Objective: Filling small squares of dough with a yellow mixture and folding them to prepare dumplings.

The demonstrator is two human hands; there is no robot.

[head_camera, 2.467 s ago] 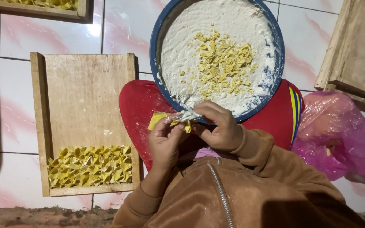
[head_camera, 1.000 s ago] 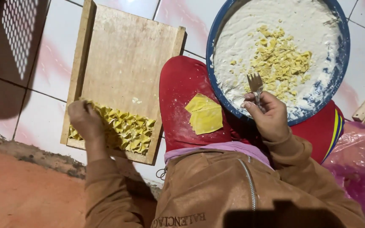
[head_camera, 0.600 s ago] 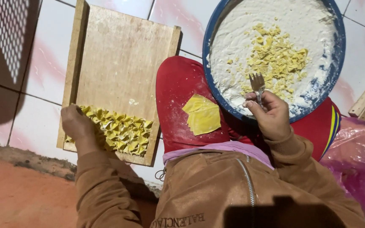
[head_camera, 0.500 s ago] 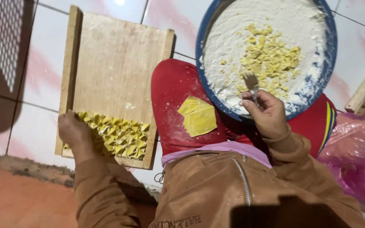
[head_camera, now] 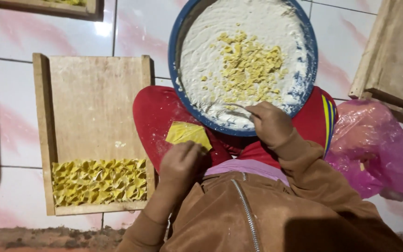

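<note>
The left hand [head_camera: 180, 163] rested fingers-together on the yellow dough square [head_camera: 187, 133]; right fingers [head_camera: 262, 119] clamped the fork [head_camera: 239, 108]. Pressing could tear the sheet.

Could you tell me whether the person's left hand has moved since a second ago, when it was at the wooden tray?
Yes. The left hand has left the wooden tray of folded dough pieces and moved right, onto the yellow dough square.

Dim warm light, glare on the floor tiles [head_camera: 102, 29] top left, dark shadow bottom right, slightly soft focus.
</note>
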